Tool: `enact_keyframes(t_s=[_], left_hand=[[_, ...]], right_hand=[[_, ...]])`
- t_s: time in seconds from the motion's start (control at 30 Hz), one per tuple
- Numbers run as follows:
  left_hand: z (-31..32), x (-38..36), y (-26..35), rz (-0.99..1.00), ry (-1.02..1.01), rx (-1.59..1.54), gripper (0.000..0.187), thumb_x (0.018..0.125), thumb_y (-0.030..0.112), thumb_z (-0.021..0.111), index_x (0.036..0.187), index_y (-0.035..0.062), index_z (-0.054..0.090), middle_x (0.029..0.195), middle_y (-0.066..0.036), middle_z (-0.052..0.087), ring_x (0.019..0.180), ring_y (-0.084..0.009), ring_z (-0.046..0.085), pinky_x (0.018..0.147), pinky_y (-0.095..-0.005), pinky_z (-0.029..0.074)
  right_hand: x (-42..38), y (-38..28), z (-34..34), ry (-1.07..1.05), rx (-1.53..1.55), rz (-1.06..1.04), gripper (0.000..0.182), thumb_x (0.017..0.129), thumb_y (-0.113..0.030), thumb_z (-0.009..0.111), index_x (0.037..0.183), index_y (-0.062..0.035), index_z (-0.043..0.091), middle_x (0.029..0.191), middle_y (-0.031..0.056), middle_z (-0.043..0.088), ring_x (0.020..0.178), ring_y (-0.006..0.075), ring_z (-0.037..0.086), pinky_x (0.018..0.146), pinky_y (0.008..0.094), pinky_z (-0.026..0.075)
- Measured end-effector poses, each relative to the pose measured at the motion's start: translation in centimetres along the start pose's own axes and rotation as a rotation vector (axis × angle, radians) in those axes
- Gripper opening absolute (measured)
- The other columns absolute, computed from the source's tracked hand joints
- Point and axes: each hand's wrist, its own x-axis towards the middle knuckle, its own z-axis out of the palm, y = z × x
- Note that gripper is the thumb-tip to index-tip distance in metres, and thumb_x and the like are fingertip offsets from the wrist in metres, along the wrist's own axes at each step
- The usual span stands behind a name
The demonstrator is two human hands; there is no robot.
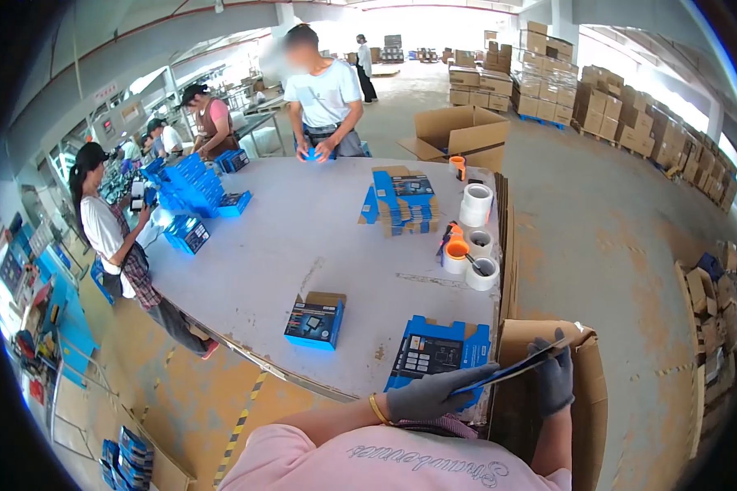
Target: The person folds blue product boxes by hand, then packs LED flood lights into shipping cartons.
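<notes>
Both my hands wear grey gloves. A flat, unfolded box blank (516,370) is tilted between them, seen nearly edge-on, with a dark face and a blue edge. My left hand (434,394) is closed on its left end, fingers stretched along it. My right hand (555,378) grips its other end, thumb and fingers around the edge. Below my left hand, more flattened blue-and-black box blanks (434,352) lie on the table corner. An assembled blue box (314,321) with its brown flap up stands to the left. Under my right hand is an open carton (594,393).
On the table (262,270) are a stack of flat blanks (408,200), tape rolls (477,204), an orange tape dispenser (455,252) and piled blue boxes (190,184). A co-worker (323,94) across the table holds a blue item. Another person (106,221) stands left. A large carton (458,135) is behind.
</notes>
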Motion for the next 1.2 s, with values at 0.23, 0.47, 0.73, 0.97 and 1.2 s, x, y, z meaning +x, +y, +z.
enact_keyframes(t_s=[0.23, 0.47, 0.73, 0.97, 1.2], left_hand=[[-4.5, -2.9, 0.4, 0.108, 0.118, -0.217, 0.103, 0.075, 0.019, 0.079, 0.149, 0.005, 0.009, 0.149, -0.015, 0.027, 0.136, -0.0239, 0.028, 0.111, -0.0357, 0.024], [-5.5, -2.6, -4.6, 0.128, 0.194, -0.163, 0.098, 0.071, 0.025, 0.082, 0.144, 0.0065, 0.019, 0.137, -0.011, 0.04, 0.127, -0.0213, 0.038, 0.108, -0.0379, 0.029], [-1.5, -4.7, -8.3, 0.087, 0.208, -0.201, 0.094, 0.072, 0.026, 0.082, 0.142, 0.0074, 0.022, 0.136, -0.014, 0.04, 0.127, -0.0233, 0.038, 0.107, -0.0379, 0.033], [-3.9, -4.3, -10.9, -0.197, 0.108, -0.539, 0.066, 0.086, 0.032, 0.066, 0.138, 0.0036, 0.035, 0.13, -0.015, 0.046, 0.122, -0.021, 0.043, 0.104, -0.0331, 0.037], [-3.4, -2.0, -8.9, -0.313, 0.207, -0.499, 0.058, 0.088, 0.027, 0.062, 0.134, -0.0017, 0.041, 0.124, -0.012, 0.052, 0.112, -0.0162, 0.049, 0.097, -0.0256, 0.04]], right_hand=[[-3.5, -3.8, 1.9, -0.489, -0.115, -0.046, 0.084, 0.078, -0.018, 0.074, 0.144, 0.0033, 0.025, 0.145, 0.0133, 0.036, 0.131, 0.0235, 0.038, 0.108, 0.0368, 0.031], [-3.3, -1.9, 4.2, -0.314, -0.251, -0.045, 0.076, 0.082, -0.02, 0.071, 0.143, -0.0011, 0.03, 0.137, 0.0132, 0.046, 0.119, 0.0234, 0.049, 0.099, 0.0343, 0.042], [-3.4, 3.0, 7.1, -0.275, 0.147, 0.168, 0.065, 0.081, -0.011, 0.062, 0.14, -0.0028, 0.036, 0.125, 0.0095, 0.053, 0.112, 0.0199, 0.052, 0.096, 0.0323, 0.043], [-2.8, 6.0, 6.3, -0.186, 0.04, 0.27, 0.063, 0.08, 0.002, 0.053, 0.141, -0.0039, 0.036, 0.128, 0.0131, 0.05, 0.115, 0.0219, 0.05, 0.099, 0.0332, 0.04], [-2.5, 6.1, 6.6, -0.215, 0.021, 0.25, 0.055, 0.088, -0.003, 0.05, 0.141, -0.0033, 0.036, 0.132, 0.013, 0.048, 0.12, 0.0233, 0.048, 0.103, 0.0347, 0.037]])
